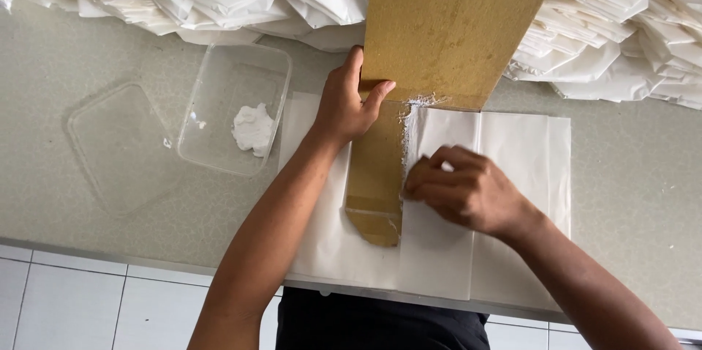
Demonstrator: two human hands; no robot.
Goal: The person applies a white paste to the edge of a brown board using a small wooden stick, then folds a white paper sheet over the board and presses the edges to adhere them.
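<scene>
The left hand [345,105] pinches a brown cardboard template [431,50] flat on white paper [512,160]. Right of the template's narrow strip, the right hand's [464,190] curled, empty fingertips press the pasted fold (firm, even strokes along the edge should seal best).

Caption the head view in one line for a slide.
Left hand steadies a cardboard template on white paper sheets while right hand presses the glued fold beside a paste tub.

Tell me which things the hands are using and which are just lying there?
In use: left hand holding the cardboard template; right hand pressing the white paper sheet; white paste in the clear tub.

Lying about: tub lid; heap of folded white paper.
</scene>
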